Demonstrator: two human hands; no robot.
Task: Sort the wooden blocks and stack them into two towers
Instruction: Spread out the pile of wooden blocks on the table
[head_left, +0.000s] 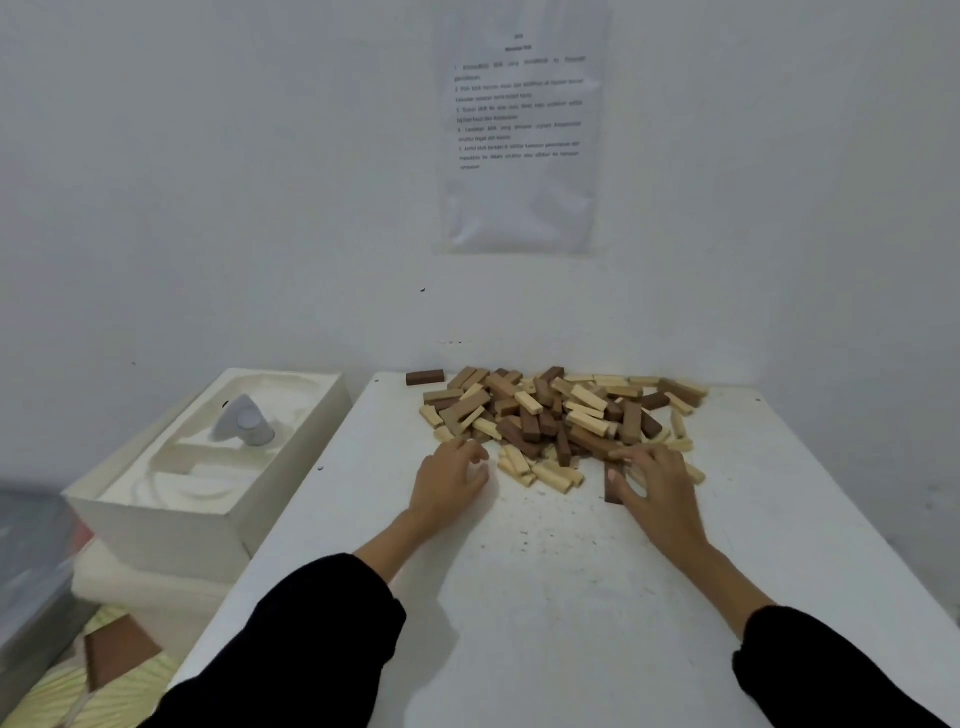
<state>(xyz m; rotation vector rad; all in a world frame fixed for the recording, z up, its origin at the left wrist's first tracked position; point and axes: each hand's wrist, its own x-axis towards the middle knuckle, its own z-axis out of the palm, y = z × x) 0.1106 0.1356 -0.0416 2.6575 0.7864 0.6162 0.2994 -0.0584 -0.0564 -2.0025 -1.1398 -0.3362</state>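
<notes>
At near edge of tan-and-brown wooden block heap (561, 415): left hand (450, 486) fingers loosely curled, empty; right hand (655, 491) fingers splayed on dark brown block (611, 493) (no grip); dragging may scatter heap.

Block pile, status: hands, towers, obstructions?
Left hand curled at pile's near-left edge, grip unclear. Right hand touching a dark block. Pile unsorted, no towers. Nothing in the way.
</notes>
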